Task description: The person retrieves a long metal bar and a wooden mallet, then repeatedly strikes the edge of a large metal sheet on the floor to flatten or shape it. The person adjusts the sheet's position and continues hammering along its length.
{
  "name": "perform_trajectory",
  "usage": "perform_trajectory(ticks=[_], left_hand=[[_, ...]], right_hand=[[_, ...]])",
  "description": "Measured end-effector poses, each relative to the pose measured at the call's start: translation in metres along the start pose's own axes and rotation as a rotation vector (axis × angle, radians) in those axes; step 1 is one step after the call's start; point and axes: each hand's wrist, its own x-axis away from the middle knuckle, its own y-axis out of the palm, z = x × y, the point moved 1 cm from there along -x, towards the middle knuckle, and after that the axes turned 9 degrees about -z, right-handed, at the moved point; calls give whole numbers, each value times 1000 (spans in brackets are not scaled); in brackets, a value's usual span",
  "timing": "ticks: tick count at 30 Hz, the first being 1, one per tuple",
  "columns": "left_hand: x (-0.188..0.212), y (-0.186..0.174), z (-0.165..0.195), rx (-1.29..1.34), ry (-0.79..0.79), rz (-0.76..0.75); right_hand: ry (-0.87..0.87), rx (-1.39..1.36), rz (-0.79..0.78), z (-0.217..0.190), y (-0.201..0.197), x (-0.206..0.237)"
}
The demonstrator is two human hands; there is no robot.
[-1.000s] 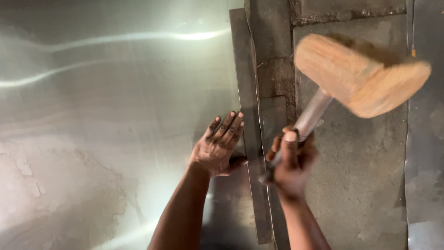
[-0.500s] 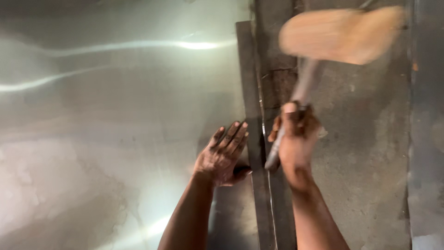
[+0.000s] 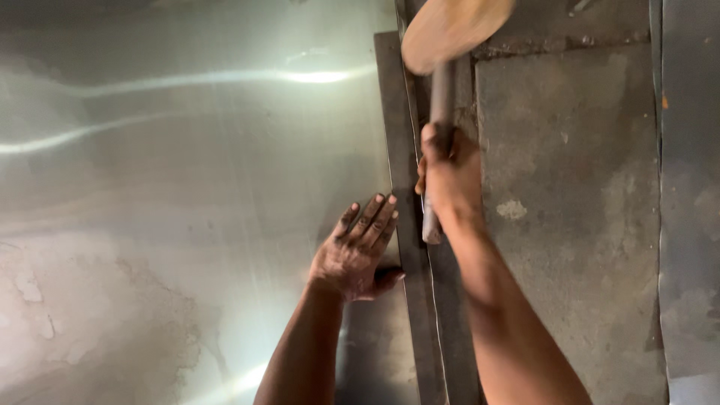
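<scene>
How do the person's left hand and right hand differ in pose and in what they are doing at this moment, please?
The left hand lies open and flat, fingers spread, pressing on the shiny metal sheet; the right hand is closed in a fist round the handle of a wooden mallet. The left hand rests on a surface, while the right hand is raised above the dark metal strip. Both are bare and sit close beside that strip.

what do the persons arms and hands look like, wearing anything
Both forearms are bare: no sleeves, gloves, watch or rings in view. The left hand looks smudged with dark grime on the fingers. The right hand is motion-blurred, so finer detail cannot be told.
</scene>
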Motion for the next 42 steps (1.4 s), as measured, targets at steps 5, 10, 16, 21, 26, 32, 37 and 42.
perform_trajectory(ticks=[5,10,16,21,26,32,37,42], left_hand=[[0,2,1,-63,13,-29],[-2,-5,4,-74,6,-184],[-1,-16,6,-142,-29,-241],[1,-18,9,-87,-30,-238],[1,-34,16,-118,-66,-270],[47,2,70,51,-104,-102],[62,42,87,48,-94,-10],[58,37,82,80,-87,-20]], right_hand=[[-228,-40,68,-10,-4,-2],[-61,-109,-13,-18,-10,16],[-344,-57,1,44,-23,74],[-498,-140,-34,61,-35,133],[-35,4,18,71,-40,169],[-251,-45,59,146,-54,255],[-46,-216,25,187,-64,303],[-174,-111,2,219,-69,352]])
